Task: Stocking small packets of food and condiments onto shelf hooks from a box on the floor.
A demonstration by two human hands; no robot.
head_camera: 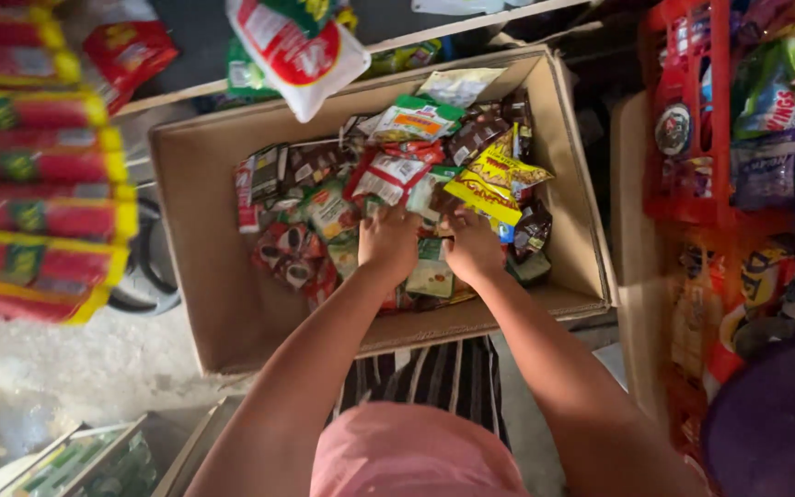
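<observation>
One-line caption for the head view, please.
Both hands, left hand and right hand, dig into snack packets piled in a cardboard box.

A large open cardboard box [213,267] sits directly under both hands, its flaps folded outward and its plain brown walls bare on the near and left sides. A loose heap of small sachets [342,221] fills the far right half, lying flat and overlapping in red, green, white and dark brown. The left hand [388,241] and right hand [473,247] press palm-down, side by side, into the near edge of this heap, fingers buried among the packets. Just beyond the right hand, a bright yellow packet [492,181] with red markings lies tilted on top of the pile.
</observation>
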